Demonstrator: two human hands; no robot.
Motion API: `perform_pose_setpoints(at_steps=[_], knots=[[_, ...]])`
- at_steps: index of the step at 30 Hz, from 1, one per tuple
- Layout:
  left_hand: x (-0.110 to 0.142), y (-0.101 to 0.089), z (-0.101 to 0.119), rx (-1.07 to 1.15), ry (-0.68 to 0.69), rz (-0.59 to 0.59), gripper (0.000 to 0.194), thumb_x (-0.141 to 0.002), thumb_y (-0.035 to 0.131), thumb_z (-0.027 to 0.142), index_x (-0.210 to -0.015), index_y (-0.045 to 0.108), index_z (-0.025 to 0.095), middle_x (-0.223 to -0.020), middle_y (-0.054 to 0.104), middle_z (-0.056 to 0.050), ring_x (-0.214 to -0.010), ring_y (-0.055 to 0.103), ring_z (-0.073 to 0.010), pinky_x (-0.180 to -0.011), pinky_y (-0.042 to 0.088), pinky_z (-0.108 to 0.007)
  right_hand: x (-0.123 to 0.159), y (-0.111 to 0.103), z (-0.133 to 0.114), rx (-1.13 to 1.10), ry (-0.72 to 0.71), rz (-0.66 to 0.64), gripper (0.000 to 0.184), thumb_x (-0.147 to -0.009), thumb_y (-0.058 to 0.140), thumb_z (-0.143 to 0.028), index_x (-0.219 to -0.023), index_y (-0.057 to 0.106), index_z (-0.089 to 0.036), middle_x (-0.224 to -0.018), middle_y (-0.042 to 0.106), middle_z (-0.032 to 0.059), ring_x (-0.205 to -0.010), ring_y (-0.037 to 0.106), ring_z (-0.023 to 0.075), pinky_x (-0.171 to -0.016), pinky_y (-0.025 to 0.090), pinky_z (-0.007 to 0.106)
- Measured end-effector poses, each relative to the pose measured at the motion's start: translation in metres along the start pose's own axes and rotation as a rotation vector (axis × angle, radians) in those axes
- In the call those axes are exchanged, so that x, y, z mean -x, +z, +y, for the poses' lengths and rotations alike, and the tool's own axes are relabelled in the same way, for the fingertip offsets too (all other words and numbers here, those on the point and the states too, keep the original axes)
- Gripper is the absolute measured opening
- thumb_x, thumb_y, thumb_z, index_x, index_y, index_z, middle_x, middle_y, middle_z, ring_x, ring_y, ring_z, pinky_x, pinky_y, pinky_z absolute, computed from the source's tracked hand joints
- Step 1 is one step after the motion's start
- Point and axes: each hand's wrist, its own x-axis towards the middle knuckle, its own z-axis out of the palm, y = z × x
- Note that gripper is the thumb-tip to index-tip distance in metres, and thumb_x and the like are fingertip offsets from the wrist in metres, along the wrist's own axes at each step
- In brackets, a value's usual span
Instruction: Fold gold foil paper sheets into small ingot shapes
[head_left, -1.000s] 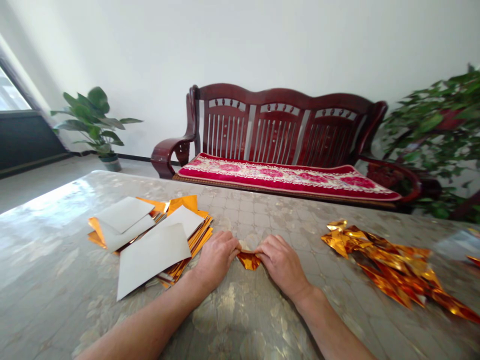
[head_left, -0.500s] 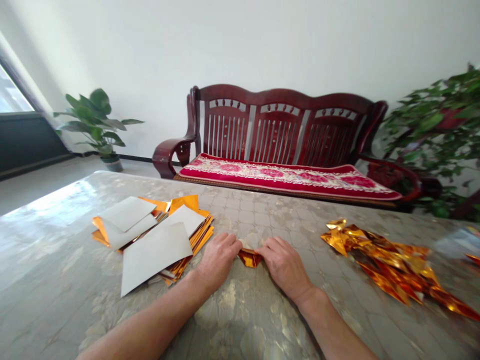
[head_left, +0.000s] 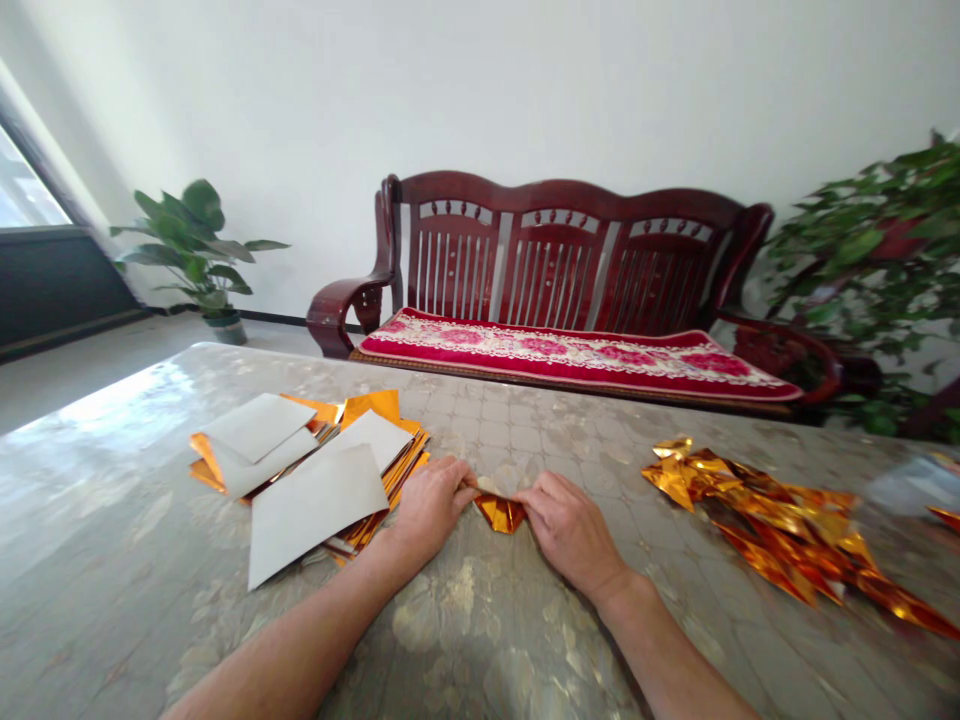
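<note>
Between my hands, a small piece of gold foil paper [head_left: 501,514] is partly folded, its pale back edge showing along the top. My left hand [head_left: 435,503] pinches its left corner, with the fingers closed. On the opposite corner my right hand [head_left: 566,525] also has its fingertips closed. The paper is low over the table, close to the surface. Just left of my left hand lies a loose stack of foil paper sheets [head_left: 319,508], some white side up and some gold. To the right rests a pile of folded gold foil pieces [head_left: 780,510].
The table [head_left: 480,640] has a shiny patterned cover. Clear plastic [head_left: 911,487] lies at its right edge. Behind it stands a dark red wooden bench [head_left: 517,255] with a floral cushion [head_left: 570,350]. Potted plants [head_left: 196,245] flank the bench.
The paper's top edge has tilted, now showing its pale side. My left hand has shifted slightly left and up; my right hand stays nearly in place.
</note>
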Motion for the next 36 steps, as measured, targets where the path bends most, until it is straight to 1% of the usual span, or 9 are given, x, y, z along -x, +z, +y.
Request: perform_pose_setpoints(at_steps=[3, 7, 11, 14, 16, 18, 21, 31, 36], knots=[[-0.001, 0.002, -0.002, 0.022, -0.023, 0.011, 0.007, -0.086, 0.063, 0.024, -0.08, 0.064, 0.021, -0.083, 0.067, 0.0, -0.079, 0.061, -0.017, -0.069, 0.038, -0.026, -0.001, -0.001, -0.003, -0.013, 0.059, -0.007, 0.016, -0.095, 0.053, -0.021, -0.092, 0.069, -0.023, -0.083, 0.059, 0.0024, -0.082, 0.056, 0.0174, -0.073, 0.04, 0.029], [-0.002, 0.003, -0.002, 0.028, -0.035, 0.003, 0.009, -0.083, 0.066, 0.027, -0.078, 0.063, 0.02, -0.08, 0.067, 0.0, -0.077, 0.06, -0.017, -0.068, 0.037, -0.026, -0.004, 0.001, -0.012, 0.012, 0.164, 0.002, 0.013, -0.092, 0.062, -0.034, -0.084, 0.066, -0.024, -0.084, 0.062, 0.002, -0.085, 0.056, 0.0196, -0.072, 0.038, 0.031], [-0.002, 0.001, 0.002, -0.002, -0.039, 0.004, 0.007, -0.081, 0.066, 0.026, -0.078, 0.064, 0.02, -0.077, 0.067, 0.001, -0.075, 0.06, -0.0176, -0.067, 0.036, -0.027, -0.007, 0.003, -0.021, 0.075, 0.202, -0.002, 0.013, -0.088, 0.067, -0.035, -0.088, 0.064, -0.023, -0.087, 0.064, 0.0038, -0.088, 0.055, 0.023, -0.073, 0.038, 0.034], [-0.002, 0.0, 0.004, -0.013, -0.044, -0.011, 0.006, -0.08, 0.066, 0.026, -0.077, 0.064, 0.021, -0.077, 0.067, 0.0, -0.075, 0.06, -0.0178, -0.068, 0.036, -0.027, -0.009, 0.004, -0.023, 0.059, 0.181, 0.009, 0.014, -0.087, 0.069, -0.03, -0.097, 0.064, -0.021, -0.093, 0.063, 0.0055, -0.092, 0.054, 0.0236, -0.077, 0.04, 0.034], [-0.002, 0.0, 0.005, -0.017, -0.04, -0.011, 0.007, -0.081, 0.065, 0.027, -0.077, 0.064, 0.021, -0.079, 0.067, 0.0, -0.077, 0.06, -0.018, -0.069, 0.036, -0.027, -0.01, 0.004, -0.024, 0.028, 0.13, 0.02, 0.017, -0.087, 0.067, -0.024, -0.104, 0.064, -0.021, -0.098, 0.062, 0.0058, -0.095, 0.053, 0.0229, -0.08, 0.041, 0.034], [-0.002, -0.001, 0.004, -0.029, -0.036, -0.012, 0.01, -0.082, 0.063, 0.029, -0.077, 0.064, 0.021, -0.079, 0.066, -0.001, -0.078, 0.06, -0.0185, -0.069, 0.035, -0.028, -0.01, 0.004, -0.024, 0.007, 0.053, 0.022, 0.019, -0.09, 0.062, -0.02, -0.109, 0.065, -0.024, -0.099, 0.061, 0.0053, -0.094, 0.052, 0.0214, -0.081, 0.042, 0.033], [-0.002, -0.001, 0.003, -0.049, -0.037, -0.024, 0.012, -0.084, 0.061, 0.031, -0.078, 0.064, 0.021, -0.08, 0.067, -0.002, -0.079, 0.06, -0.0193, -0.068, 0.034, -0.028, -0.01, 0.005, -0.024, -0.008, -0.033, 0.025, 0.022, -0.094, 0.058, -0.022, -0.112, 0.067, -0.03, -0.098, 0.061, 0.0045, -0.092, 0.052, 0.02, -0.079, 0.042, 0.032], [-0.004, 0.001, 0.002, -0.073, -0.062, -0.031, 0.009, -0.084, 0.062, 0.029, -0.079, 0.064, 0.022, -0.082, 0.067, -0.001, -0.081, 0.06, -0.0201, -0.071, 0.035, -0.029, -0.008, 0.009, -0.019, -0.053, -0.046, 0.028, 0.023, -0.088, 0.065, -0.017, -0.1, 0.074, -0.034, -0.112, 0.064, 0.0039, -0.102, 0.056, 0.0212, -0.084, 0.046, 0.035], [0.0, 0.001, 0.002, -0.093, -0.002, -0.005, 0.011, -0.087, 0.059, 0.031, -0.082, 0.063, 0.022, -0.085, 0.065, -0.002, -0.084, 0.058, -0.0213, -0.074, 0.036, -0.031, -0.009, 0.009, -0.019, -0.051, -0.035, 0.006, 0.021, -0.089, 0.065, -0.018, -0.1, 0.074, -0.034, -0.111, 0.065, 0.0031, -0.102, 0.056, 0.0217, -0.082, 0.044, 0.035]])
